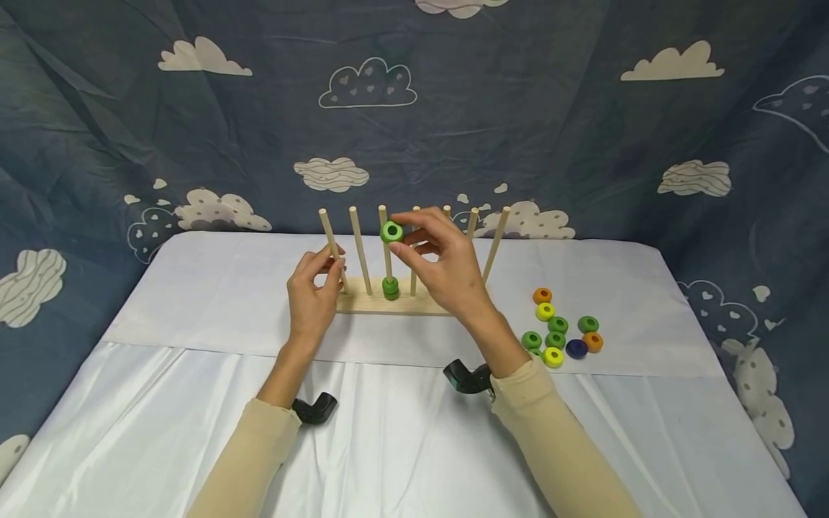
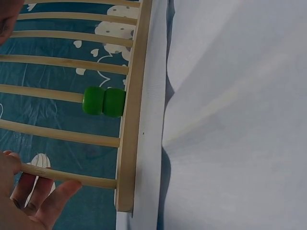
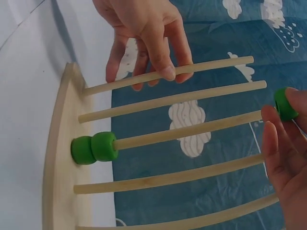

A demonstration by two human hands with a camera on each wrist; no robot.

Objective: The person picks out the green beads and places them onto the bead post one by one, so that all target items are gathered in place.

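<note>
A wooden rack with several upright pegs stands on a long base. My left hand pinches the leftmost peg between thumb and fingers. Between the thumb and fingertips of my right hand is a green bead, its hole facing the head camera. It is at the upper end of the third peg from the left, overlapping that peg in the head view. Two green beads sit stacked at the foot of the same peg. My right hand hides parts of the pegs farther right.
To the right of the rack, loose beads lie in a group on the white cloth: several green, two orange, two yellow and a dark blue bead. Behind the table hangs a dark blue curtain with cloud prints.
</note>
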